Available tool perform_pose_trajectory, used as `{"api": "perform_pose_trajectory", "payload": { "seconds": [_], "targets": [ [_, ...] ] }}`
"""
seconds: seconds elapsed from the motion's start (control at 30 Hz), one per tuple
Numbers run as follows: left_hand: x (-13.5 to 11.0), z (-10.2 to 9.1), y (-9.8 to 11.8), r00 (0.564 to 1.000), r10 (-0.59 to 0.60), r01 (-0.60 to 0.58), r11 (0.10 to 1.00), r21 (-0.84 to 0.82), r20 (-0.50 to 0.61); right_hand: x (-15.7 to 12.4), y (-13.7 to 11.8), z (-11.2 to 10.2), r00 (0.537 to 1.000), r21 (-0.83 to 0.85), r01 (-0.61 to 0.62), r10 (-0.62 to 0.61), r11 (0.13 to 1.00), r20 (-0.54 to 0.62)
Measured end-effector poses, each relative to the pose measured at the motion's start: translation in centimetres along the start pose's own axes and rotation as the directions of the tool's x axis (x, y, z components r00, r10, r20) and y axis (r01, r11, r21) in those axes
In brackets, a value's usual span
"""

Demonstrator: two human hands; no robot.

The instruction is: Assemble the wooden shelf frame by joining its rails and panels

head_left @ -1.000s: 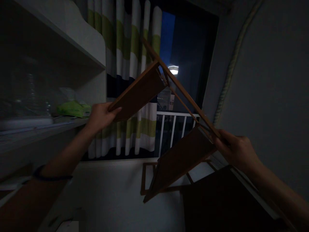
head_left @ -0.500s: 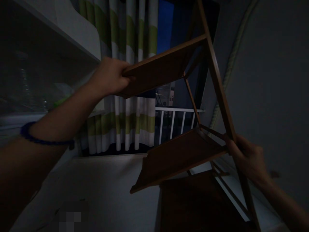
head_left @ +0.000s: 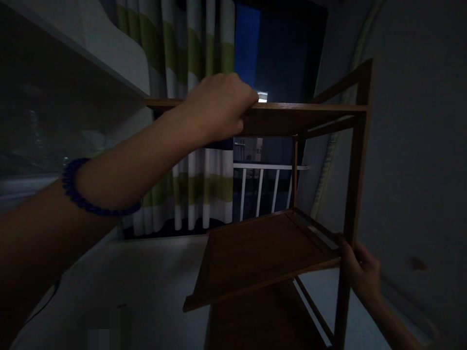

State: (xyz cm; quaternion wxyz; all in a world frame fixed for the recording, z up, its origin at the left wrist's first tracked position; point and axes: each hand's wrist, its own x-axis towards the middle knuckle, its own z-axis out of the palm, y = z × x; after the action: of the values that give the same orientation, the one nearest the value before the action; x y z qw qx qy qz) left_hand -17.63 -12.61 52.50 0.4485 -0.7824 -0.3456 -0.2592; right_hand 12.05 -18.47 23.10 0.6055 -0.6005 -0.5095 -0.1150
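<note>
A brown wooden shelf rack (head_left: 263, 253) fills the middle and right of the dim head view, its frame standing nearly upright. My left hand (head_left: 222, 104), with a dark blue coiled band on the wrist, is closed over the front edge of the top shelf board (head_left: 299, 110). Lower on the right, my right hand (head_left: 361, 270) wraps round the front post (head_left: 355, 189), beside the middle board. That middle board slopes down to the left, its left end without a post. Beneath it lies a darker bottom board (head_left: 262, 318), partly out of view.
Striped curtains (head_left: 197, 189) and a white railing (head_left: 268, 166) stand behind the rack at a dark window. A pale cabinet (head_left: 120, 53) juts in at upper left. At right are a wall (head_left: 416, 160) and a ribbed hose (head_left: 326, 165). A pale surface (head_left: 156, 287) spreads below.
The rack has swung from a tilt to nearly upright, its top board now about level. My left hand has moved right along that board; my right hand has dropped slightly with the post.
</note>
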Motion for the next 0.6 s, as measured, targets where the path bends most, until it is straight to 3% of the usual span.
{"api": "perform_pose_trajectory", "payload": {
  "seconds": [0.23, 0.33, 0.47, 0.6],
  "targets": [
    [0.2, -1.0, 1.7, 0.997, 0.075, -0.076, 0.997, -0.024, -0.025, -0.7, 1.0, -1.1, 0.998, -0.018, -0.061, 0.061, 0.998, -0.016],
    [-0.3, -1.2, 2.3, 0.984, 0.151, -0.149, 0.988, 0.028, -0.096, -0.9, 0.9, -1.6, 0.996, -0.028, -0.091, 0.09, 0.995, -0.023],
    [-0.8, -1.6, 3.6, 0.966, 0.172, -0.153, 0.982, 0.111, -0.194, -1.2, 1.2, -2.2, 0.992, -0.038, -0.118, 0.116, 0.992, -0.046],
    [-1.9, -3.0, 4.6, 0.936, 0.225, -0.225, 0.974, 0.029, -0.271, -1.4, 2.1, -2.7, 0.985, -0.057, -0.163, 0.159, 0.985, -0.065]
  ]
}}
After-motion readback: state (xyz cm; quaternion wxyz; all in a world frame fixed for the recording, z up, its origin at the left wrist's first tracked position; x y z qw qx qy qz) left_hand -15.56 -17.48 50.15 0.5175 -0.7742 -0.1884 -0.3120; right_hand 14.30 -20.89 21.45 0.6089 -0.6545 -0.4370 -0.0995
